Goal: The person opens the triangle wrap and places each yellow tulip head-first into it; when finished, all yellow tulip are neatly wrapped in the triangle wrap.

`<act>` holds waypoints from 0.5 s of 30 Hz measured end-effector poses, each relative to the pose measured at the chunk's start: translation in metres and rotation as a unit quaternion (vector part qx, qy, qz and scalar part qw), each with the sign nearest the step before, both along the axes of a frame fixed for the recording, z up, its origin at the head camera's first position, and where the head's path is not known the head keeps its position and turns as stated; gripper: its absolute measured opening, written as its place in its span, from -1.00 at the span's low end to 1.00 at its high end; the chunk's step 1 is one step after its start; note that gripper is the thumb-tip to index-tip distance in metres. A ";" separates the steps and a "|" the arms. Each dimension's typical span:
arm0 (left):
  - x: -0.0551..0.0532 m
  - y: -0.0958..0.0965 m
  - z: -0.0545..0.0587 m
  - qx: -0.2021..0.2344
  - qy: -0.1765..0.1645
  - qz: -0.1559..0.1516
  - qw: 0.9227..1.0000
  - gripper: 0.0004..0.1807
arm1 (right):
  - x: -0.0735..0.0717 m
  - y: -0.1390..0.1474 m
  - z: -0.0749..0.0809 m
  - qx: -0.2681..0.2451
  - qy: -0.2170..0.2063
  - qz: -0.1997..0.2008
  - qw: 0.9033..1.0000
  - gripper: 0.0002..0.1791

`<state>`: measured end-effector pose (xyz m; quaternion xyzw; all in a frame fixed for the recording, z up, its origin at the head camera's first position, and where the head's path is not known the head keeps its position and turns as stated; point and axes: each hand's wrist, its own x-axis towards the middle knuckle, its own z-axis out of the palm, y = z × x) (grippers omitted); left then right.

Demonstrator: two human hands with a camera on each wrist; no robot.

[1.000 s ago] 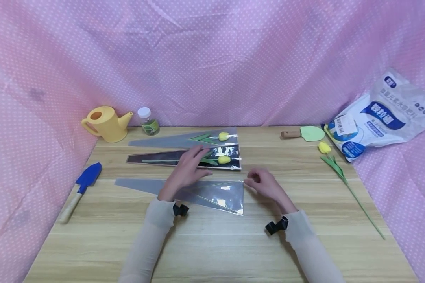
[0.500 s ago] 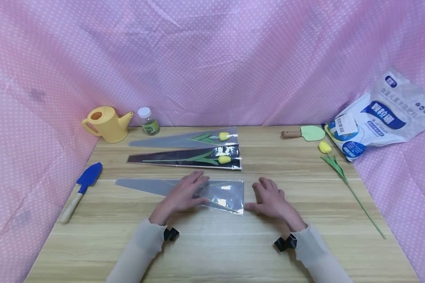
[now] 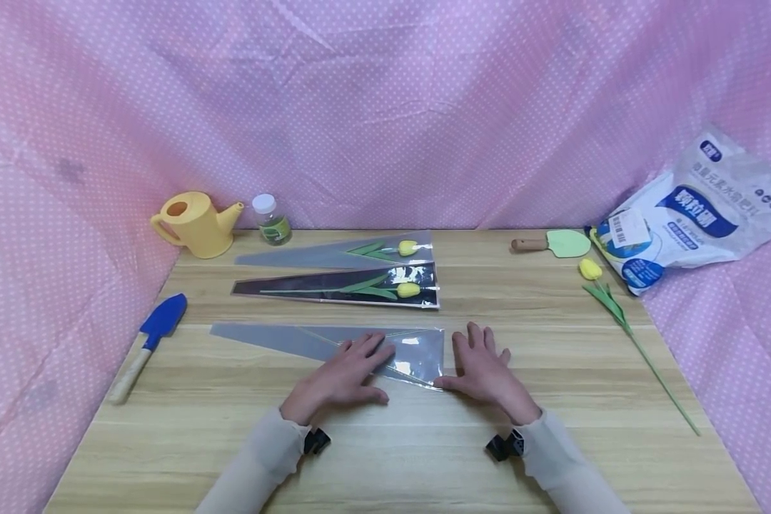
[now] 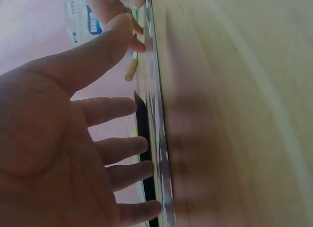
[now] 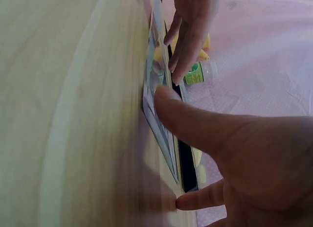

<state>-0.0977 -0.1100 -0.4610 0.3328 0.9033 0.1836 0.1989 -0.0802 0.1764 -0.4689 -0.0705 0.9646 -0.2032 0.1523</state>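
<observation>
A grey see-through tapered flower sleeve point(image 3: 263, 338) lies flat nearest me in the head view, its wide end to the right. My left hand point(image 3: 343, 378) is over its middle, palm down with spread fingers, fingertips touching the film. At the wide end is my right hand point(image 3: 488, 371), fingers spread; its thumb touches the near corner, and a finger meets the table in the right wrist view. Behind lie a dark sleeve point(image 3: 283, 285) with a yellow tulip point(image 3: 408, 290) inside and another grey sleeve point(image 3: 295, 254) holding a similar tulip point(image 3: 407, 248).
A loose tulip point(image 3: 630, 332) lies at right, near a white printed bag point(image 3: 694, 221) and a green trowel point(image 3: 567, 243). At left are a yellow watering can point(image 3: 199, 225), a small bottle point(image 3: 273, 220) and a blue trowel point(image 3: 160, 319).
My left hand has come back from the dark sleeve onto the nearest one. My right hand has moved from the far corner of its wide end to the near corner, fingers uncurled.
</observation>
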 end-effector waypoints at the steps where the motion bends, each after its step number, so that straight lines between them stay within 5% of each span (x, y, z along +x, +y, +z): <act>1: 0.001 0.001 0.000 -0.005 -0.004 0.000 1.000 -0.08 | 0.000 -0.001 0.000 0.004 -0.002 -0.002 1.000 0.02; 15: 0.006 0.007 0.000 -0.043 -0.011 0.012 0.999 -0.06 | -0.007 -0.008 -0.001 0.041 0.014 -0.016 0.999 -0.08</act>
